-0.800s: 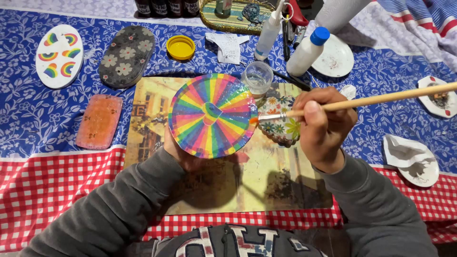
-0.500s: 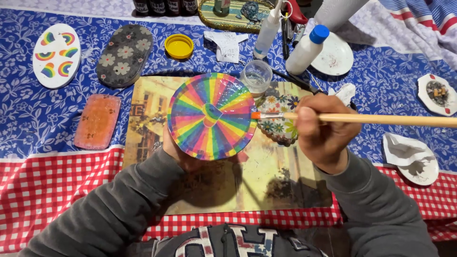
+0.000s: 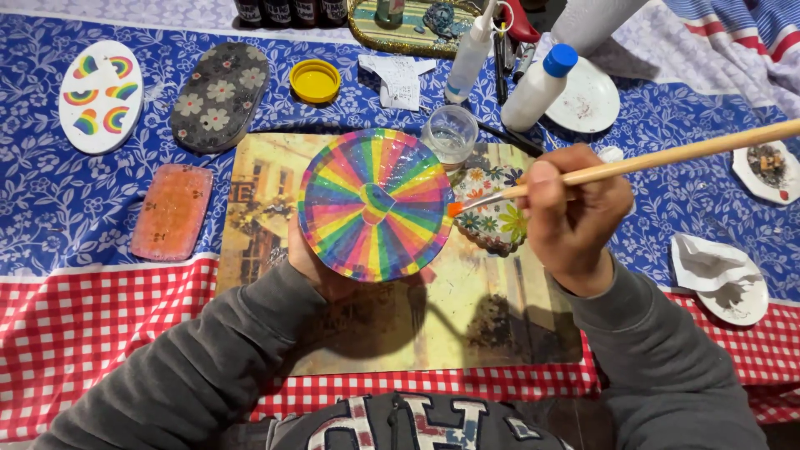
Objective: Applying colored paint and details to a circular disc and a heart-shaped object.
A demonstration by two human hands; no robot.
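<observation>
Nearest body: left hand [image 3: 310,260] cupped under striped rainbow disc [image 3: 375,204], holding it up above picture mat [image 3: 500,325]. Right hand [image 3: 575,221] pinching wooden paintbrush [image 3: 658,158], orange tip touching disc's right edge. Just beyond disc: clear water cup [image 3: 450,133]. Farther: yellow lid [image 3: 315,81], blue-capped bottle [image 3: 540,87].

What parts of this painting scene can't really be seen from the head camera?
- Left hand: mostly hidden under the rainbow-striped disc it holds up.
- Paintbrush: its far end is cut off by the right edge, beyond the right hand.
- Dark bottles: only their bases show, cut by the top edge.
- Flowered stone: partly covered by the disc and right hand.
</observation>
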